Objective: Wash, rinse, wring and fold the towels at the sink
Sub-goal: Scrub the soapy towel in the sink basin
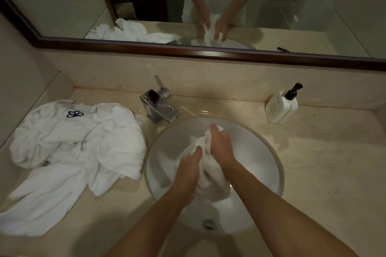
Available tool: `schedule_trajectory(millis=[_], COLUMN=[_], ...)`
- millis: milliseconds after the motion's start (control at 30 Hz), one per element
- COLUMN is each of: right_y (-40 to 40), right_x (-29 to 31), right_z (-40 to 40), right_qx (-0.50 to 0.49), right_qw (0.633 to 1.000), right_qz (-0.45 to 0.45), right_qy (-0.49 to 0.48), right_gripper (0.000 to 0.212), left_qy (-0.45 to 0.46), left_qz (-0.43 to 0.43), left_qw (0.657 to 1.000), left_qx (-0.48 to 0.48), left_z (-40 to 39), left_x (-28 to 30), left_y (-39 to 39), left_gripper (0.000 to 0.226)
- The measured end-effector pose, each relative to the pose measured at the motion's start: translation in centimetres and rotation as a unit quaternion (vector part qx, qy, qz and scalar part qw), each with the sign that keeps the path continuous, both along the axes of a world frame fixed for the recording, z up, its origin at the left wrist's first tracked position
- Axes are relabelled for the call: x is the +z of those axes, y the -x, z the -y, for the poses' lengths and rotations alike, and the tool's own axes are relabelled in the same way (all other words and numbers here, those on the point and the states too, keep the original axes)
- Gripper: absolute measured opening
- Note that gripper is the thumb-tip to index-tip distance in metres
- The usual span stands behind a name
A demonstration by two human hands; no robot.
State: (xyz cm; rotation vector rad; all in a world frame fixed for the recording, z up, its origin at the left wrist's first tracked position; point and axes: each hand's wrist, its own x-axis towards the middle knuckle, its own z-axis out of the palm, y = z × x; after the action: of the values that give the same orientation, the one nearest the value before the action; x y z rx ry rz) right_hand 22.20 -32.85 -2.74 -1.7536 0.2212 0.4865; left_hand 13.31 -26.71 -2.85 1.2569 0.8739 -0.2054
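A bunched white towel [208, 171] hangs over the round white sink [269, 165], squeezed between both hands. My left hand [188, 173] grips its lower left side with fingers curled into the cloth. My right hand [221, 146] grips the upper part, thumb and fingers wrapped round it. The towel's lower end droops toward the basin floor. A heap of crumpled white towels [75, 148], one with a dark blue emblem, lies on the counter left of the sink.
A chrome faucet [160, 106] stands at the sink's back left. A white pump soap bottle [282, 106] sits at the back right. The drain [209, 223] is near the front. A dark-framed mirror [188, 48] runs along the wall behind the beige counter [323, 162].
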Motion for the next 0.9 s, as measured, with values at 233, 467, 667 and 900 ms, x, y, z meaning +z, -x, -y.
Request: schedule_trajectory(millis=[233,467,667,900], right_y=[0.8,4.1,2.9,1.3], right_x=[-1.5,-1.9,-3.3,-3.6], right_z=[-0.3,-1.7,-1.1,-0.2], right_qx=[-0.044,-0.008,-0.115,-0.155], right_qw=[0.998,0.998,0.986,0.983], right_qz=[0.016,0.046,-0.092,-0.094], right_qy=[0.036,0.051,-0.079,-0.038], right_gripper=[0.04,0.043,0.032,0.042], left_qy=[-0.238,-0.265,-0.198,-0.17], left_qz=[0.033,0.011,-0.015,0.024], left_qw=[0.966,0.961,0.976,0.972], left_qx=[-0.093,-0.079,-0.091,-0.16], left_z=[-0.4,-1.4,-2.4,1.3], left_x=[1.2,0.3,-0.6,0.6], left_y=[-1.0,-1.2,-1.6,1.7], left_gripper=[0.05,0.065,0.06,0.045])
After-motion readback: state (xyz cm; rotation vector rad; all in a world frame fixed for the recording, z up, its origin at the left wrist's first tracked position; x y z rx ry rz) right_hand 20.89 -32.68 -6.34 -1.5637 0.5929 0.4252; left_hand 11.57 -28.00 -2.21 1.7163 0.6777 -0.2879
